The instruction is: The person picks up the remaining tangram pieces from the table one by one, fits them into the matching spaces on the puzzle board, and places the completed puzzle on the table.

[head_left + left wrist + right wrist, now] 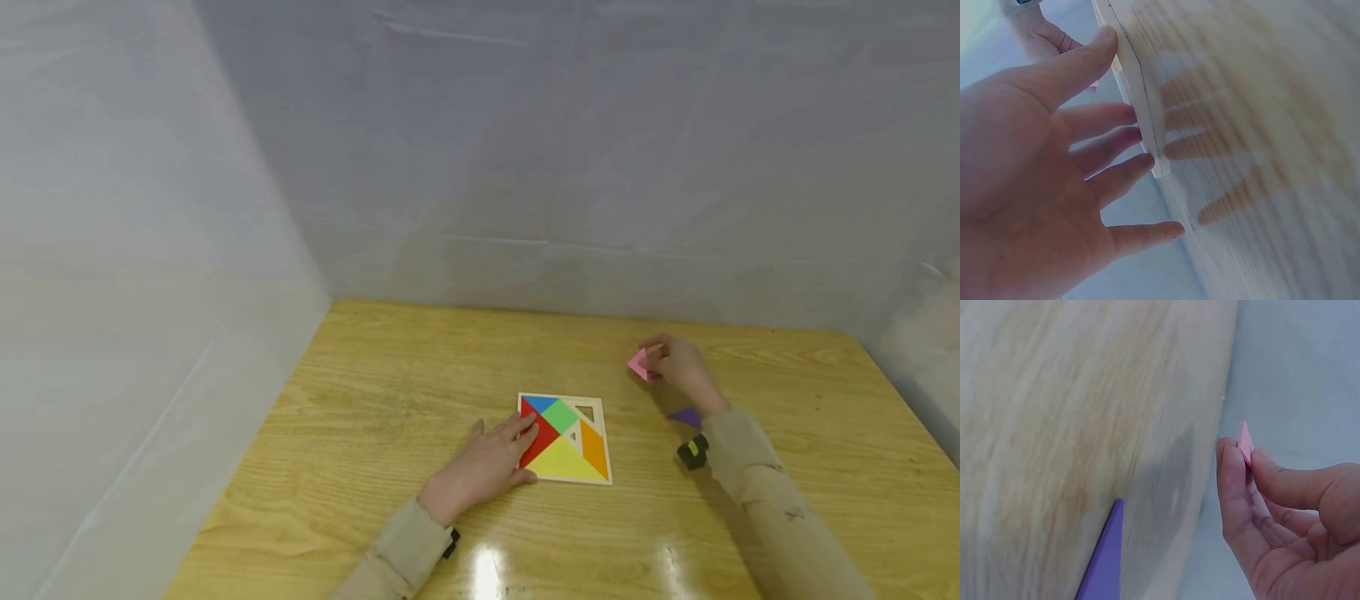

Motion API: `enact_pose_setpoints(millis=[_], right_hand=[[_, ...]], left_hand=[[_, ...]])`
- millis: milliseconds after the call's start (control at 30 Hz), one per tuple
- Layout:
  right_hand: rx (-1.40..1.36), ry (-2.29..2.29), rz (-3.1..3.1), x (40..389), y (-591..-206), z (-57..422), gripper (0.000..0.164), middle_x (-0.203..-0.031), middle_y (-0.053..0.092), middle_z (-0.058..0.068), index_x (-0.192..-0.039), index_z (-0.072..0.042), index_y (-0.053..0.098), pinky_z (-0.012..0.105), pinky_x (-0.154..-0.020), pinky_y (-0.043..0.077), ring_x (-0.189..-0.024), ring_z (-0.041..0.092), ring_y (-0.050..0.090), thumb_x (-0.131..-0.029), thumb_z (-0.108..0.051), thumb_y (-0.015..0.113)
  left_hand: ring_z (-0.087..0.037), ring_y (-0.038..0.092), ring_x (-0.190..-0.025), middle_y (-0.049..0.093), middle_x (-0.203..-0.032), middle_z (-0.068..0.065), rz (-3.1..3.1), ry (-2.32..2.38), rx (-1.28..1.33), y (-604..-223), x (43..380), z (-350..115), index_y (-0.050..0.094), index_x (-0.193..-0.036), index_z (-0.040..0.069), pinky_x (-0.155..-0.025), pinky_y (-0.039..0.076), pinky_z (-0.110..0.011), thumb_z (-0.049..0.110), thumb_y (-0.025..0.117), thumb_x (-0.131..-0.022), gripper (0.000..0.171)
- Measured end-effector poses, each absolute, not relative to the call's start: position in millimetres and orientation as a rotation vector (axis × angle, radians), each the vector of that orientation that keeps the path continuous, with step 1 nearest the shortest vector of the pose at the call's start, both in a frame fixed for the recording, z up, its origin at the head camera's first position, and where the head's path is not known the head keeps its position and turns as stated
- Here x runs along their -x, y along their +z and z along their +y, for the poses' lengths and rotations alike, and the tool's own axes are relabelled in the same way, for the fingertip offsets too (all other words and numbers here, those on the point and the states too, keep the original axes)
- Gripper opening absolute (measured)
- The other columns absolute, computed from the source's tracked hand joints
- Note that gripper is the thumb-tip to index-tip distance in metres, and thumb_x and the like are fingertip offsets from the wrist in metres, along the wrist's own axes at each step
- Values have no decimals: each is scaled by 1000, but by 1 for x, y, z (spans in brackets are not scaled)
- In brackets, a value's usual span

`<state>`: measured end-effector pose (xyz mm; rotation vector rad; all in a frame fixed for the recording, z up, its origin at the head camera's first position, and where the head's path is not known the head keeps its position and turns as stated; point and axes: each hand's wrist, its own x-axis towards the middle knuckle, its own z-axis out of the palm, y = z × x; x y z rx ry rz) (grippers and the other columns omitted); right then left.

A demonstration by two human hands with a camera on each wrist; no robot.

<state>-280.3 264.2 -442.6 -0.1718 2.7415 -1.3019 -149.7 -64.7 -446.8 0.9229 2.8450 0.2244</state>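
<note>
A square tangram board lies on the wooden table, filled with red, blue, green, yellow and orange pieces and showing two triangular gaps on its right half. My left hand rests on its left edge, fingers extended over the red triangle; the left wrist view shows the straight fingers against the board's side. Above the table, my right hand pinches a pink triangle between thumb and fingers. Just below that hand, a purple triangle lies on the table.
The wooden table reaches back to a pale sheet hung behind it. Another sheet stands along the left side. Dark wrist cameras sit on both wrists.
</note>
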Motion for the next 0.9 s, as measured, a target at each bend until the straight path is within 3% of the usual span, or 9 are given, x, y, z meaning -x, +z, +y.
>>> enact_pose_setpoints(millis=[200, 567, 900], right_hand=[[202, -1371, 2710, 273, -441, 257, 37, -100, 68, 32, -129, 18, 52, 31, -64, 60, -67, 16, 69, -97, 2, 64], [284, -1402, 2699, 258, -443, 246, 35, -103, 68, 32, -125, 14, 54, 38, -66, 62, -69, 26, 72, -95, 2, 66], [276, -1408, 2656, 247, -443, 235, 33, -102, 67, 28, -126, 12, 54, 38, -66, 62, -71, 23, 69, -96, 4, 64]], left_hand=[[-25, 36, -149, 38, -162, -6, 2843, 223, -923, -447, 149, -65, 46, -153, 7, -111, 36, -63, 42, 64, -98, 67], [-24, 33, -150, 35, -163, -5, 2831, 237, -902, -447, 150, -65, 44, -154, 8, -112, 35, -64, 44, 62, -99, 68], [-23, 34, -149, 36, -163, -5, 2838, 211, -914, -449, 150, -64, 44, -154, 9, -112, 36, -63, 45, 62, -99, 68]])
